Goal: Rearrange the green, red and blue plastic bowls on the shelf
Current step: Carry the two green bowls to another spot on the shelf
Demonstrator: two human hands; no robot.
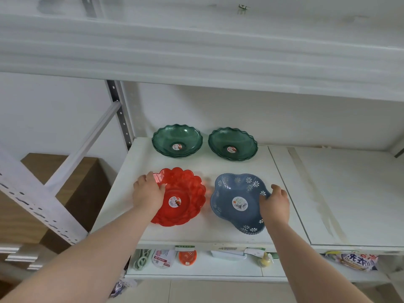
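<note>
While your left hand (147,191) is clamping the red bowl (181,196) at lower centre, your right hand (274,204) is gripping the blue bowl (237,201) just right of it.

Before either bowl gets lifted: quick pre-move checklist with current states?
1. Left hand on red bowl rim: ok.
2. Right hand on blue bowl rim: ok.
3. Grips fully closed: cannot tell.
4. Red and blue bowls apart, not overlapping: ok.
5. Both green bowls behind, clear of hands: ok.
6. Bare shelf space to the right: ok.
</note>
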